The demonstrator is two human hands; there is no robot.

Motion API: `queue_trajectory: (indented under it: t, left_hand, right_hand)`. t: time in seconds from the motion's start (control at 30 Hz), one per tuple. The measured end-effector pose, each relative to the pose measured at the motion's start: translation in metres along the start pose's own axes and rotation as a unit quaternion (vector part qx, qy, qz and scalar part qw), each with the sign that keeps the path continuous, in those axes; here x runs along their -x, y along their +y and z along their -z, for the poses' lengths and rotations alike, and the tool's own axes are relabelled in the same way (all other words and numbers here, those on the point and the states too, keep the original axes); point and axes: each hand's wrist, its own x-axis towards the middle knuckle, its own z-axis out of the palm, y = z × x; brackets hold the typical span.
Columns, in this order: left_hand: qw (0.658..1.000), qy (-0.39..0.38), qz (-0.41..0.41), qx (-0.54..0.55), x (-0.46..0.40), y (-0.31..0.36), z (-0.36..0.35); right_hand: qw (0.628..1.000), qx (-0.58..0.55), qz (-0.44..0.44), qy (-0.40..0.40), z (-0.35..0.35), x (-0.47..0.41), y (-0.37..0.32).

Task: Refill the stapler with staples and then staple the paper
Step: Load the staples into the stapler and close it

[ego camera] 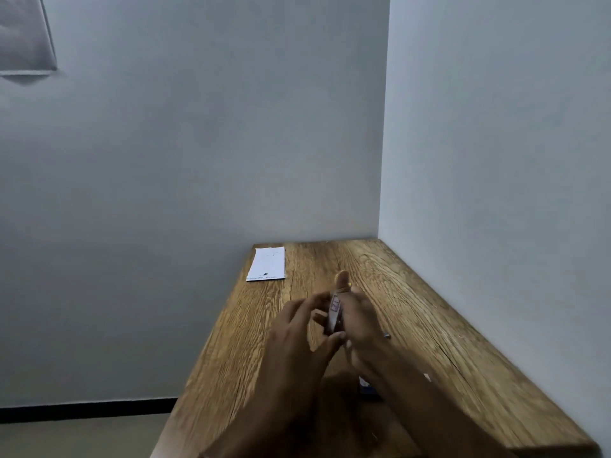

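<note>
We note a grey cloth-like sheet (24,34) hanging on the wall at far left, top corner. Below it a dark skirting strip (86,412) runs along the floor.

The wooden table (446,328) sits in the corner, its far and right edges against the two walls. At its far left corner lies the paper (267,264), flat, white, with small print along its near edge, well apart from both hands.

Left hand (294,328): raised over the middle of the table, fingers curled narrow, fingertips meeting a small pale box (334,312). Blur prevents us from reading its label; it may be the staple box, but we cannot tell.

Right hand (358,320): just beside the left, thumb pointing up, closed on the same box from the right side. Both hands grip it together.

A small metal tip (386,336) shows past the right hand on the table; mostly hidden, unidentified. Under the right forearm, a dark and white thing (366,385) lies on the table, largely covered by the arm. We cannot pick out the stapler with certainty.
</note>
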Motion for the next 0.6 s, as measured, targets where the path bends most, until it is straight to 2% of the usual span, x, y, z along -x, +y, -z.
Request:
queue_trajectory:
  t: [0.1,0.2,0.3,0.4,0.6]
  left_hand:
    - [0.997,0.017,0.069,0.029,0.0,-0.013,0.012]
    - [0.985,0.021,0.147,0.092,-0.005,-0.028,0.02]
    - [0.971,0.016,0.204,0.124,-0.008,-0.038,0.02]
    - [0.962,0.001,0.249,0.109,-0.006,-0.044,0.016]
    - [0.967,-0.017,0.247,0.065,-0.002,-0.047,0.013]
  right_hand:
    - [0.983,-0.156,-0.046,-0.087,0.024,-0.009,-0.013]
    - [0.967,-0.218,-0.069,-0.116,0.036,-0.014,-0.02]
    - [0.959,-0.234,-0.077,-0.14,0.041,-0.017,-0.022]
    - [0.958,-0.23,-0.074,-0.153,0.042,-0.018,-0.023]
    - [0.96,-0.215,-0.069,-0.165,0.042,-0.017,-0.022]
